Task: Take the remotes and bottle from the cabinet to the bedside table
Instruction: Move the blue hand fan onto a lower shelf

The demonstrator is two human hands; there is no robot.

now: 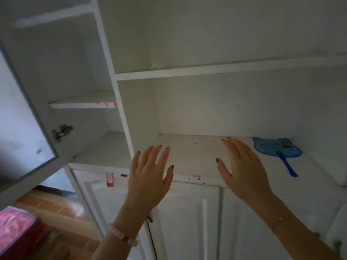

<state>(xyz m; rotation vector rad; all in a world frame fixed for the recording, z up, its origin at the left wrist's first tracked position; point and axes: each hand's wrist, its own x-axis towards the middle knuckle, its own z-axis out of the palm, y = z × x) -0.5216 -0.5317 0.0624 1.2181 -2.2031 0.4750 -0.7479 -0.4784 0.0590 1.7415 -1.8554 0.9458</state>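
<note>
A white cabinet (122, 102) fills the view, its shelves open to me. My left hand (150, 175) is raised in front of the wide lower shelf (189, 156), fingers straight and spread, holding nothing. My right hand (242, 167) is raised beside it to the right, fingers also straight, empty, over the same shelf's front edge. No remotes and no bottle show anywhere in the cabinet. The bedside table is out of view.
A blue hand fan (277, 150) with a handle lies at the right of the lower shelf. An open cabinet door (22, 128) hangs at the left. Shut lower doors (187, 222) are below the shelf. Tiled floor (62, 209) and a pink-red object (16, 228) are at bottom left.
</note>
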